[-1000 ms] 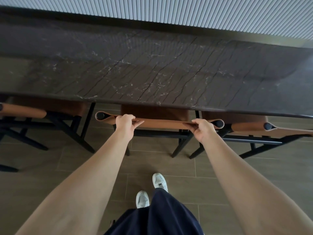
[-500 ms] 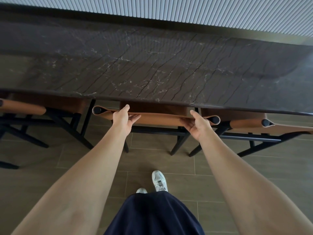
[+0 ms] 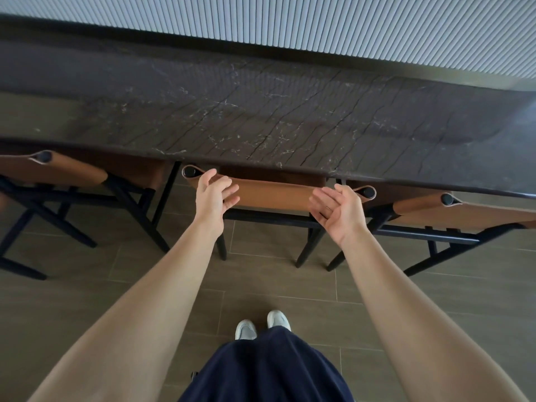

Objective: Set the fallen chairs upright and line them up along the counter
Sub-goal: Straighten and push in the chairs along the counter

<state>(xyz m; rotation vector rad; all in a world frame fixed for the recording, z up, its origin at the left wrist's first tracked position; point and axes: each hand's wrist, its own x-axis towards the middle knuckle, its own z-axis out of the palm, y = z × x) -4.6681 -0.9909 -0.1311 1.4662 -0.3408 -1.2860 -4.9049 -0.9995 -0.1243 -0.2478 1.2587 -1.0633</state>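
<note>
A long dark veined stone counter [image 3: 261,117] runs across the view beneath a pale vertically ribbed wall [image 3: 319,24], above a floor of brown rectangular tiles [image 3: 87,300]. Three tan leather chairs with black frames stand upright, tucked under the counter's near edge: the left chair [image 3: 58,172], the middle chair [image 3: 272,194] and the right chair [image 3: 470,213].

Both bare arms reach forward to the middle chair's backrest. The left hand [image 3: 211,198] hovers at its left end and the right hand [image 3: 339,210] at its right end. Both hands have loosely spread, slightly bent fingers, palms turned inward, gripping nothing. Below are white shoes [image 3: 262,326] and a navy garment [image 3: 266,369].
</note>
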